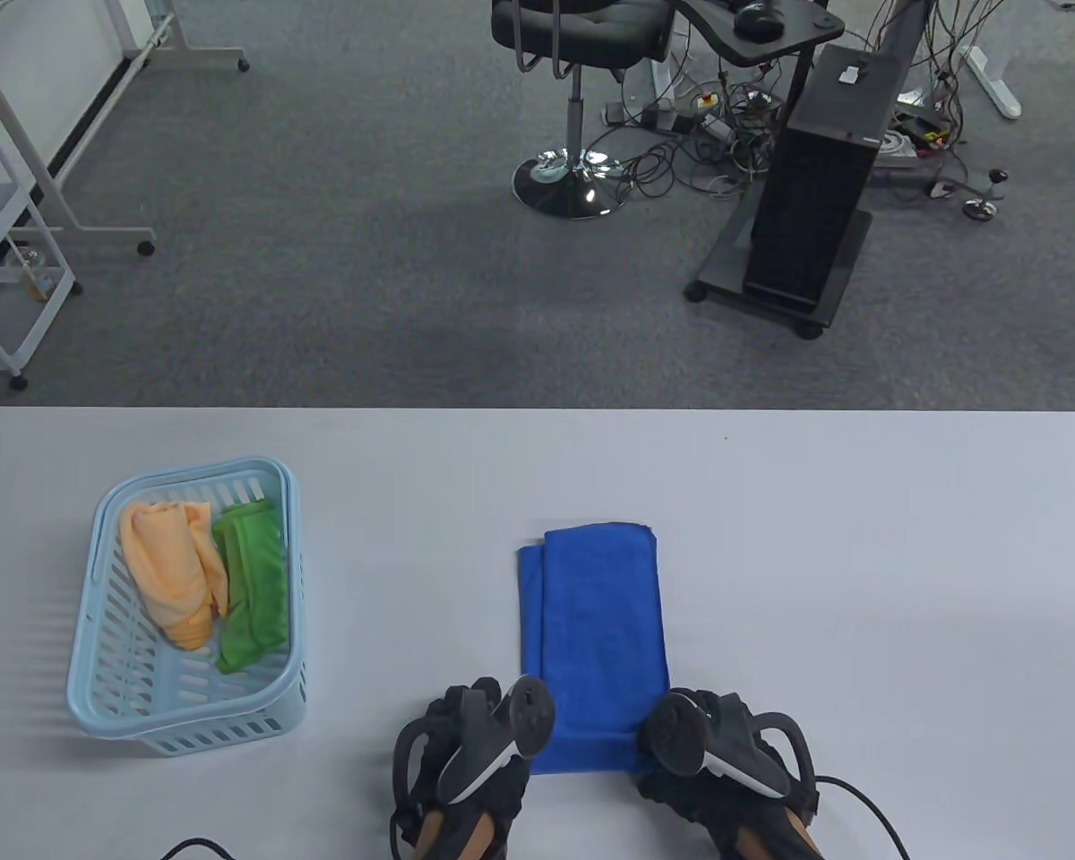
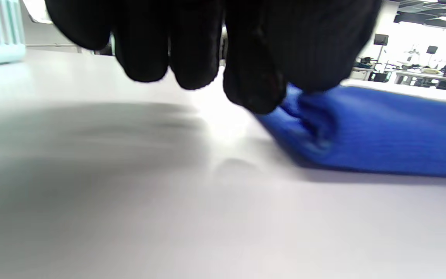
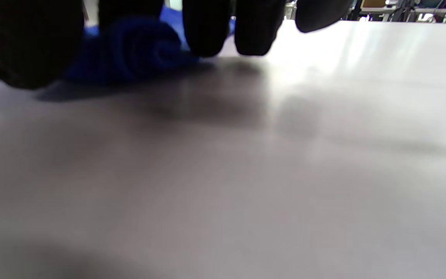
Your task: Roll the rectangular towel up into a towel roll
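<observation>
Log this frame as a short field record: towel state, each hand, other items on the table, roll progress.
towel: blue towel folded into a long strip on the white table, near end starting to curl
left hand: left hand pinches the strip's near left corner
right hand: right hand at the near right corner, fingers curled over a small rolled end; a firm grip is unclear
other items: light blue basket on the table's left, holding an orange cloth and a green cloth
progress: roll just begun; most of the strip lies flat
</observation>
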A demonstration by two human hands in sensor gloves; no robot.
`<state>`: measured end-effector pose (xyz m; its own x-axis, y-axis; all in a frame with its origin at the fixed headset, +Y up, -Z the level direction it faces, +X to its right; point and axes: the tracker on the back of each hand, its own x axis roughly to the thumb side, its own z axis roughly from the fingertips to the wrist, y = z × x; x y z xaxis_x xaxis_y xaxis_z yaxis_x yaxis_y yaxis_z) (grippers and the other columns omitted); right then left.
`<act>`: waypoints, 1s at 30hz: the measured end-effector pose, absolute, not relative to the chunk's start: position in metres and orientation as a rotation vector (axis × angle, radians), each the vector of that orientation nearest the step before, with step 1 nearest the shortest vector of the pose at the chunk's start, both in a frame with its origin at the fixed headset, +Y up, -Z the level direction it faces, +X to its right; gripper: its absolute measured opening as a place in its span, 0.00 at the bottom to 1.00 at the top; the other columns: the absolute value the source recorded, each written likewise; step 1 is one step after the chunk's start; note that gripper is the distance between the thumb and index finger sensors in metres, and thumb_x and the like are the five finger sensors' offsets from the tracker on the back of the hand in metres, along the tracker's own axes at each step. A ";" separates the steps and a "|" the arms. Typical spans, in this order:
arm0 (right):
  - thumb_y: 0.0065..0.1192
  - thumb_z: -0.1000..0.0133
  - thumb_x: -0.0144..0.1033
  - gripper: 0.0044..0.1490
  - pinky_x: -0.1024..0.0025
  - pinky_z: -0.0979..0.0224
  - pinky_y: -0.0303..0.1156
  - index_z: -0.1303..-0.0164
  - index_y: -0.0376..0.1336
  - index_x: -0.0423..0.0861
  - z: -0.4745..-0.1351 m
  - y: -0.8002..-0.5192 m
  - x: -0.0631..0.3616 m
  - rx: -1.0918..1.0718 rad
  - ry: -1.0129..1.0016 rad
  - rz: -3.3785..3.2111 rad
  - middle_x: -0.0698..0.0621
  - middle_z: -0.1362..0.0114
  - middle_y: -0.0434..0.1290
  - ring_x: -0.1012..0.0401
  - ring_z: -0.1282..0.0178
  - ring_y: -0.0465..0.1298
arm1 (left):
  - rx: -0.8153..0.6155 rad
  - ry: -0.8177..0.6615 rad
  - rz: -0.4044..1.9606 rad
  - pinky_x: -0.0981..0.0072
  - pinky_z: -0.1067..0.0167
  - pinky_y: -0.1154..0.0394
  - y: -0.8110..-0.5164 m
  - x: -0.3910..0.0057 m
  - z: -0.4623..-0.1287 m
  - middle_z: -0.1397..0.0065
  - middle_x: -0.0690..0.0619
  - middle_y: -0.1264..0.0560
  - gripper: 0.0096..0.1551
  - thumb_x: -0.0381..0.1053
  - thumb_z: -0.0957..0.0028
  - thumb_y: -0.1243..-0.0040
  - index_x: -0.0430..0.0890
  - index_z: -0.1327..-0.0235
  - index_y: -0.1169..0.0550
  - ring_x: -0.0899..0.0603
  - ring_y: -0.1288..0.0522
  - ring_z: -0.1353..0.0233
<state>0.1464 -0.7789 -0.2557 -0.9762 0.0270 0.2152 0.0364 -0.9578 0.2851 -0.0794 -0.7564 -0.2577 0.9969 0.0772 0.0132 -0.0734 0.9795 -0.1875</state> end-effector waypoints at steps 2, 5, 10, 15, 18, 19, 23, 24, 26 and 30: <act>0.69 0.63 0.50 0.39 0.38 0.23 0.53 0.39 0.61 0.60 -0.257 -0.779 0.145 -0.315 -0.439 -3.103 0.45 0.23 0.55 0.46 0.21 0.59 | -0.120 -0.019 0.090 0.34 0.35 0.34 -0.748 -0.081 -0.255 0.27 0.43 0.25 0.25 0.58 0.59 0.34 0.50 0.52 0.14 0.32 0.28 0.28; 0.68 0.62 0.48 0.35 0.38 0.23 0.54 0.42 0.63 0.60 -0.258 -0.779 0.146 -0.295 -0.410 -3.122 0.46 0.24 0.57 0.46 0.22 0.61 | -0.028 -0.082 0.120 0.34 0.33 0.37 -0.737 -0.075 -0.249 0.27 0.44 0.27 0.23 0.55 0.58 0.35 0.54 0.48 0.19 0.33 0.30 0.27; 0.69 0.63 0.45 0.30 0.38 0.24 0.56 0.47 0.67 0.58 -0.261 -0.779 0.149 -0.265 -0.365 -3.189 0.46 0.26 0.61 0.46 0.24 0.64 | 0.037 -0.270 0.113 0.33 0.30 0.43 -0.733 -0.053 -0.239 0.27 0.46 0.32 0.23 0.50 0.56 0.36 0.59 0.44 0.24 0.33 0.37 0.25; 0.69 0.63 0.45 0.30 0.39 0.25 0.57 0.47 0.67 0.58 -0.261 -0.779 0.151 -0.263 -0.369 -3.210 0.46 0.26 0.61 0.47 0.24 0.64 | -0.099 -0.335 -0.046 0.33 0.31 0.45 -0.750 -0.034 -0.240 0.24 0.44 0.34 0.25 0.56 0.57 0.38 0.58 0.44 0.20 0.31 0.39 0.24; 0.68 0.62 0.45 0.30 0.39 0.25 0.57 0.47 0.67 0.58 -0.261 -0.779 0.152 -0.269 -0.367 -3.217 0.46 0.26 0.61 0.47 0.24 0.64 | -0.236 -0.317 -0.104 0.32 0.30 0.47 -0.764 -0.033 -0.244 0.21 0.43 0.37 0.33 0.62 0.58 0.40 0.54 0.37 0.22 0.31 0.43 0.22; 0.68 0.62 0.45 0.30 0.39 0.25 0.57 0.47 0.67 0.58 -0.261 -0.779 0.152 -0.268 -0.370 -3.218 0.46 0.26 0.61 0.47 0.24 0.64 | -0.249 -0.313 -0.097 0.32 0.30 0.47 -0.768 -0.035 -0.245 0.21 0.43 0.37 0.36 0.63 0.60 0.40 0.53 0.36 0.23 0.31 0.42 0.22; 0.67 0.62 0.45 0.30 0.38 0.24 0.56 0.46 0.67 0.58 -0.261 -0.779 0.153 -0.269 -0.390 -3.214 0.46 0.26 0.61 0.47 0.24 0.64 | -0.279 -0.308 -0.094 0.30 0.29 0.48 -0.771 -0.038 -0.248 0.21 0.43 0.37 0.44 0.67 0.66 0.36 0.53 0.33 0.26 0.30 0.44 0.21; 0.67 0.62 0.45 0.30 0.39 0.24 0.56 0.46 0.67 0.58 -0.261 -0.779 0.153 -0.270 -0.392 -3.217 0.46 0.26 0.60 0.47 0.24 0.63 | -0.279 -0.310 -0.110 0.30 0.29 0.48 -0.772 -0.037 -0.249 0.21 0.43 0.37 0.44 0.66 0.66 0.34 0.53 0.33 0.27 0.30 0.43 0.21; 0.67 0.61 0.45 0.30 0.39 0.24 0.56 0.46 0.67 0.58 -0.261 -0.779 0.153 -0.273 -0.397 -3.218 0.46 0.26 0.60 0.47 0.24 0.63 | -0.279 -0.300 -0.136 0.31 0.29 0.47 -0.774 -0.036 -0.250 0.22 0.44 0.35 0.43 0.64 0.65 0.34 0.53 0.33 0.28 0.31 0.42 0.22; 0.66 0.61 0.45 0.30 0.36 0.24 0.53 0.47 0.68 0.58 -0.263 -0.778 0.156 -0.276 -0.413 -3.223 0.47 0.26 0.61 0.48 0.24 0.64 | -0.221 -0.289 -0.099 0.32 0.31 0.42 -0.774 -0.036 -0.253 0.26 0.45 0.30 0.31 0.56 0.59 0.36 0.51 0.40 0.22 0.32 0.37 0.24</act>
<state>0.1562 -0.7776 -0.2626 -0.9786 0.1395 0.1513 -0.0968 -0.9609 0.2595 -0.0359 -0.7737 -0.2527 0.9539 -0.0647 0.2932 0.1280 0.9710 -0.2021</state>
